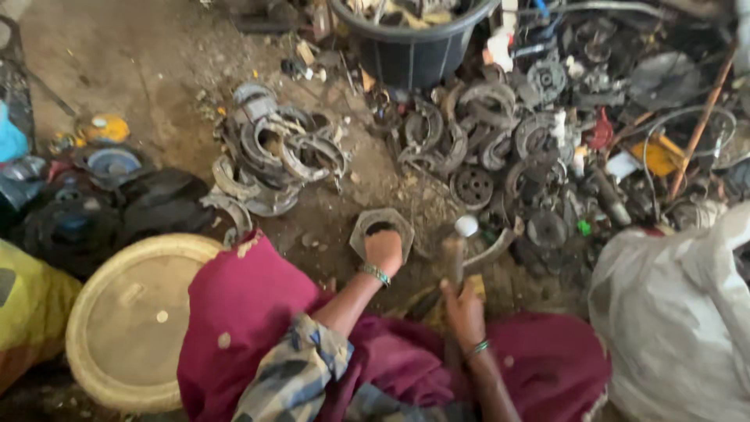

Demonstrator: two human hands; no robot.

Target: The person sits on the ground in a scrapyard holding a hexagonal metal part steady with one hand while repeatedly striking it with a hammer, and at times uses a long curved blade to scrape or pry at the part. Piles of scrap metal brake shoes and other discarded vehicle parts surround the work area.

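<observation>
pressing down on a flat hexagonal metal plate, the left hand lies with fingers spread over the plate's middle, seemingly to keep it from shifting on the dirt floor. just beside it to the right, the right hand is clenched round the wooden handle of a hammer, held upright with its pale metal head up near the plate's right edge, as though ready to strike. both wrists wear green bangles, and a magenta cloth covers the knees below. farther out on the floor, a heap of curved brake shoes sits to the upper left, more rusty parts spread to the upper right below a black tub, a round yellowish tray lies at left, and a white sack at right.
</observation>
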